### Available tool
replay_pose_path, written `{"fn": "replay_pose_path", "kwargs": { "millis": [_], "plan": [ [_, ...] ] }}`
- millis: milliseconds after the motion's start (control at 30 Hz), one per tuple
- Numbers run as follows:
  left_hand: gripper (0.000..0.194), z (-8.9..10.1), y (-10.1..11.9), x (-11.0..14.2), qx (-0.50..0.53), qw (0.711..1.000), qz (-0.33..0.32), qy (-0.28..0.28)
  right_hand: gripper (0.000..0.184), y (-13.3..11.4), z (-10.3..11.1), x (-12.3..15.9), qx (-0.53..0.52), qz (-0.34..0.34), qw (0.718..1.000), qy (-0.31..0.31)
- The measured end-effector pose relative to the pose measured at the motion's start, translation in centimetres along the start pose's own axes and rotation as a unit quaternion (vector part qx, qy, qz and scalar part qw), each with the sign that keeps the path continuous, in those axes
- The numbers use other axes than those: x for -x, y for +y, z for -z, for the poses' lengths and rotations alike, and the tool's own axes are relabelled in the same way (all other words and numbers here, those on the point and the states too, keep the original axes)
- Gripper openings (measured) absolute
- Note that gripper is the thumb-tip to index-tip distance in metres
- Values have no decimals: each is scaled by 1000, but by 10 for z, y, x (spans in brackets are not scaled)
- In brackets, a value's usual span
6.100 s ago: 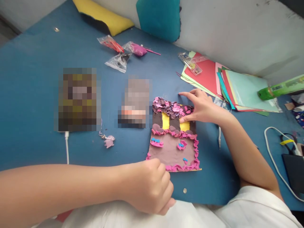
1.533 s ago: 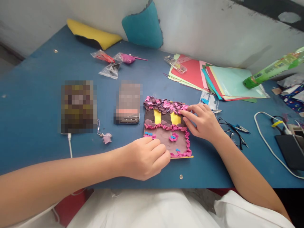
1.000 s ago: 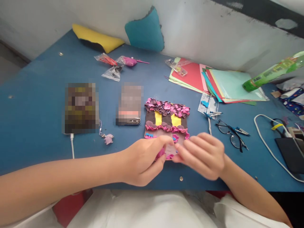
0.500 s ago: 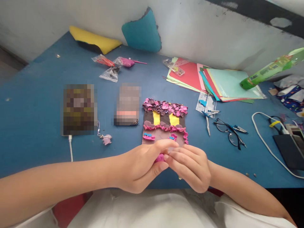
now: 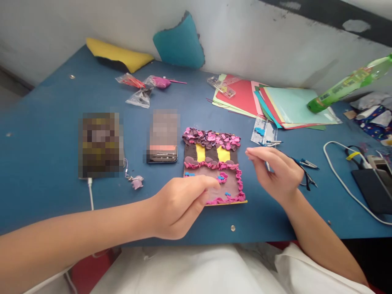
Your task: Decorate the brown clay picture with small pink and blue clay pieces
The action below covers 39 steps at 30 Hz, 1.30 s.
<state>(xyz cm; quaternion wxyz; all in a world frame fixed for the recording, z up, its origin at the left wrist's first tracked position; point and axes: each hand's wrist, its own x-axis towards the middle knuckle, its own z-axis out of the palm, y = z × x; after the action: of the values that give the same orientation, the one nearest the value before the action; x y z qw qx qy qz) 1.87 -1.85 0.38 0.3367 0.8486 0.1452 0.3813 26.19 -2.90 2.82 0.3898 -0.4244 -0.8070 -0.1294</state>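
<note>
My left hand is closed in a pinch over the lower left of a clay-decorated panel. Whatever its fingers hold is hidden beneath them. The panel has pink and dark purple petals along its top, two yellow patches, a ruffled pink border and small blue bits on a mauve ground. To the panel's right, my right hand is raised off the table with its fingertips pressed together. I cannot make out anything between them. Behind that hand, the eyeglasses and a drawing compass are partly covered.
Left of the panel lie a blurred phone, a blurred dark device on a white cable and a pink charm. Small bags and coloured paper sheets lie farther back. A green bottle leans at right, above a black power bank.
My hands have come apart. The right one moved up and to the right, uncovering the panel's lower right. Pink clay seen between the hands before is out of sight.
</note>
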Motion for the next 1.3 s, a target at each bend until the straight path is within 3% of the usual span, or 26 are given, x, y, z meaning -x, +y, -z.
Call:
{"fn": "replay_pose_path", "kwargs": {
  "millis": [167, 333, 467, 567, 700, 1000, 1300],
  "plan": [
    [24, 2, 1, -4, -36, 999, -11, -29, 9, 15, -12, 6, 42, -30, 999, -2],
    [23, 0, -3, -3, -103, 993, -55, -35, 22, 17, -12, 10, 33, -30, 998, -54],
    [20, -6, -7, 1, -245, 957, -153, -41, 35, 20, -12, 10, 26, -19, 990, -138],
    [20, -8, -8, 2, -294, 937, -180, -57, 28, 23, -15, 10, 29, -11, 990, -140],
    [21, -6, -8, 0, -292, 939, -178, -44, 14, 24, -19, 12, 33, 5, 993, -116],
    [21, 1, -6, -6, -282, 944, -151, -76, 22, 25, -21, 15, 58, 0, 993, -107],
    [20, 2, -9, -8, -276, 947, -148, -70, 28, 25, -19, 14, -5, -18, 992, -127]
  ]
}}
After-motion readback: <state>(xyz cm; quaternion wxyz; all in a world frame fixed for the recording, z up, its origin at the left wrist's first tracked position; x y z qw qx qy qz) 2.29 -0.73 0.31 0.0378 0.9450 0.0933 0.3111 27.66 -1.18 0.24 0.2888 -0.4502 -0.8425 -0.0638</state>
